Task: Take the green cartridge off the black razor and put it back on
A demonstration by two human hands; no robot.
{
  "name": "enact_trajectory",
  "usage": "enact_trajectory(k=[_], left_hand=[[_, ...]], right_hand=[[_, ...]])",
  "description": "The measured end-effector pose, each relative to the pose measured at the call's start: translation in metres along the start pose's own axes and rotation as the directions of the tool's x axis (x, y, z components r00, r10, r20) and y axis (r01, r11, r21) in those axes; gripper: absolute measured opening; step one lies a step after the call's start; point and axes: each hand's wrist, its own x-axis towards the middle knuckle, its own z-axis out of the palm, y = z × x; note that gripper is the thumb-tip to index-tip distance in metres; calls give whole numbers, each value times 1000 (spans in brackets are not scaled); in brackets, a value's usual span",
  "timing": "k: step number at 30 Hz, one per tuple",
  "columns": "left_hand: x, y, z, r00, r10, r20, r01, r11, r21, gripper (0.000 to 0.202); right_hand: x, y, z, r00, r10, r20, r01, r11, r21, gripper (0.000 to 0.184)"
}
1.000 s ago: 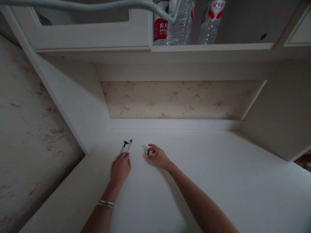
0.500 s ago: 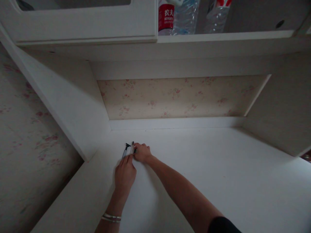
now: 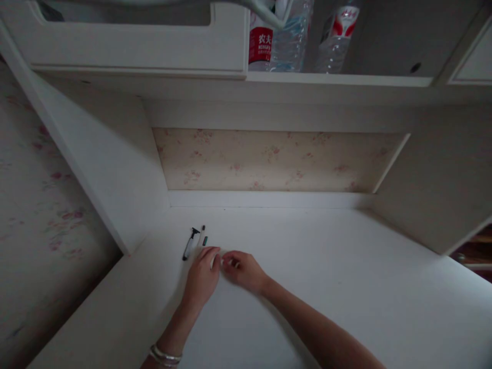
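Observation:
On the white desktop, my left hand [image 3: 203, 275] lies with its fingers stretched to the right and the thumb a little apart. My right hand [image 3: 245, 270] is beside it, thumb and fingers pinched close to the left fingertips. Whatever is in that pinch is too small to make out. Just beyond my left hand lie a black-and-white razor [image 3: 189, 245], a thin stick like a toothbrush [image 3: 202, 233] with a dark end, and a small dark green piece [image 3: 205, 241]. My left hand may cover part of the latter two.
The desktop [image 3: 307, 256] runs back to a low ledge under flowered wallpaper [image 3: 269, 159]. Side panels [image 3: 88, 154] close it in left and right. Overhead, a cabinet shelf [image 3: 338, 80] holds several plastic bottles [image 3: 290, 41], and a pale curved bar [image 3: 265, 13] crosses the top edge.
Both hands have drawn back from the small items toward me, my right hand moving farther right. The razor and green piece show more fully. The view has shifted slightly.

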Motion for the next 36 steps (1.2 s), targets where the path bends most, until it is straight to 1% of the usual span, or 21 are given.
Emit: enact_trajectory(k=[1, 2, 3, 4, 5, 6, 7, 8, 9, 10, 11, 12, 13, 15, 17, 19, 21, 27, 31, 36], left_hand=[[-4, 7, 6, 997, -26, 69, 36, 988, -153, 30], [-8, 16, 12, 985, -50, 162, 98, 949, -299, 31], [-14, 25, 17, 962, -55, 268, 169, 889, -426, 33], [-20, 35, 22, 930, -42, 366, 244, 816, -525, 35], [-26, 44, 26, 891, -15, 455, 312, 747, -587, 38], [-31, 52, 30, 843, 28, 538, 370, 696, -615, 41], [-36, 59, 32, 786, 75, 613, 422, 660, -621, 44], [-40, 64, 34, 728, 124, 674, 462, 639, -616, 46], [-43, 66, 35, 679, 167, 715, 489, 624, -610, 46], [-44, 67, 35, 644, 199, 738, 507, 612, -608, 45], [-45, 67, 35, 626, 223, 748, 514, 603, -610, 44], [-45, 65, 35, 622, 233, 748, 512, 601, -614, 43], [-44, 63, 34, 627, 232, 744, 504, 607, -614, 42], [-42, 58, 32, 638, 223, 737, 473, 642, -603, 39], [-41, 55, 30, 640, 218, 737, 442, 680, -585, 37], [-40, 54, 29, 631, 222, 744, 434, 694, -575, 36], [-40, 55, 29, 619, 227, 752, 448, 685, -574, 36], [-41, 54, 31, 612, 252, 750, 488, 626, -608, 40], [-40, 54, 31, 612, 259, 747, 478, 632, -611, 38], [-40, 57, 29, 620, 251, 744, 477, 632, -611, 37]], right_hand=[[-20, -2, -5, 998, -37, 42, 32, 993, 116, 16], [-38, -4, -9, 995, -43, 92, 19, 969, 248, 15], [-55, -4, -13, 988, -11, 156, -49, 924, 378, 15], [-69, -4, -17, 965, 20, 261, -152, 855, 496, 21], [-80, -2, -20, 941, 33, 337, -233, 787, 572, 25], [-88, 0, -24, 923, 32, 384, -285, 728, 624, 26], [-92, 2, -26, 914, 24, 406, -311, 685, 659, 27], [-95, 4, -28, 914, 14, 405, -312, 662, 682, 27], [-95, 6, -30, 919, 7, 395, -305, 648, 698, 28], [-94, 8, -30, 921, 5, 389, -304, 633, 712, 30], [-92, 9, -30, 920, 9, 392, -315, 615, 723, 32], [-91, 10, -29, 916, 17, 401, -332, 593, 734, 36], [-89, 11, -28, 913, 24, 408, -348, 569, 745, 40], [-88, 12, -24, 912, 36, 409, -364, 530, 766, 44], [-88, 13, -21, 912, 36, 408, -365, 523, 770, 44], [-88, 14, -20, 912, 26, 408, -360, 524, 772, 41], [-88, 15, -20, 909, 17, 416, -362, 525, 770, 39], [-88, 17, -21, 903, 47, 427, -394, 487, 780, 43], [-88, 15, -21, 905, 39, 423, -385, 498, 777, 40], [-88, 16, -21, 901, 43, 431, -396, 488, 778, 42]])
